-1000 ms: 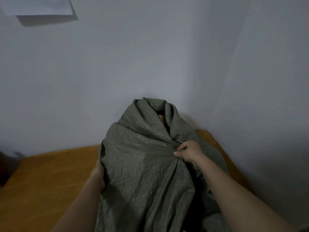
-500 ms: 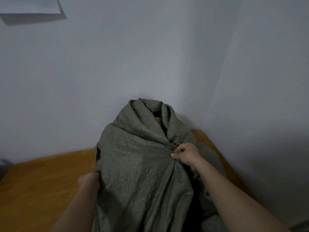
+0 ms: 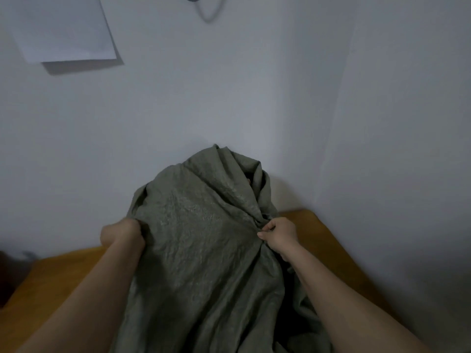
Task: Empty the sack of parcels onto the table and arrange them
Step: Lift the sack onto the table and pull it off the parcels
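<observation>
The grey-green sack (image 3: 204, 250) is lying bunched on the wooden table (image 3: 331, 250). The left hand (image 3: 122, 234) is gripping its left edge; the right hand (image 3: 279, 234) is pinching a gathered fold.

The sack (image 3: 204, 250) hides its contents; its lower part runs off frame.

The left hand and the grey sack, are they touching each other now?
Touching. The head view shows the left hand gripping a bunched fold at the edge of the grey sack, with no gap between them.
</observation>
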Demonstrator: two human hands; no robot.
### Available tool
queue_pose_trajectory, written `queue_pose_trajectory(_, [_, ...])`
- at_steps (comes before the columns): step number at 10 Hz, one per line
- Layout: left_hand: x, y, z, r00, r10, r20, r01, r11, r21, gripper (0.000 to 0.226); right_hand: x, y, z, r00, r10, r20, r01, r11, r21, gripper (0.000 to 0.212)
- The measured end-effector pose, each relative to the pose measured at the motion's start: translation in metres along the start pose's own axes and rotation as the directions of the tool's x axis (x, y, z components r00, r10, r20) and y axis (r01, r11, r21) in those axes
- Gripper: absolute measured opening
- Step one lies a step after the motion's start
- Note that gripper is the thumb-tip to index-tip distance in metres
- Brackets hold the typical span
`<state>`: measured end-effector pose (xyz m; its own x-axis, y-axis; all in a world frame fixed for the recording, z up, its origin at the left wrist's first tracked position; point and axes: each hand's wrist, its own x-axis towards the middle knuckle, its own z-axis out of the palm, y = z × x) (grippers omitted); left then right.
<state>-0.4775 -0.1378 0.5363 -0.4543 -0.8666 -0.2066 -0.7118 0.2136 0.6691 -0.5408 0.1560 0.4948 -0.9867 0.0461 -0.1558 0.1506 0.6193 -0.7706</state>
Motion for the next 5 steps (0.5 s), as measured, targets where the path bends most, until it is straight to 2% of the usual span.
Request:
queue_pose_trajectory(1, [-0.007,0.024,-0.032,0.997,-0.047,-0.053,0.011,0.844,-0.537,0.038,-0.008,-0.011,0.01,0.998,-0.008,0.062,0.009,1.0,-0.014,0.002])
queue_pose_trajectory(2, [-0.019,0.057,-0.048,0.98,-0.016,-0.199,-0.112,0.784,-0.611,0.034,-0.012,-0.015,0.022,0.987,-0.008,0.158,0.015,0.999,-0.048,0.032])
queue_pose_trajectory(3, [-0.04,0.083,-0.054,0.939,0.051,-0.339,-0.253,0.773,-0.582,0.012,-0.015,-0.015,0.029,0.977,0.018,0.214,-0.002,0.997,-0.072,0.035])
queue_pose_trajectory(4, [-0.062,0.094,-0.049,0.925,0.123,-0.359,-0.314,0.78,-0.541,0.016,-0.017,-0.008,0.034,0.971,0.056,0.234,-0.052,0.998,-0.021,0.03])
queue_pose_trajectory(5, [-0.079,0.103,-0.04,0.911,0.178,-0.372,-0.365,0.766,-0.529,0.03,-0.013,0.0,0.032,0.978,0.081,0.192,-0.092,0.994,0.052,0.022])
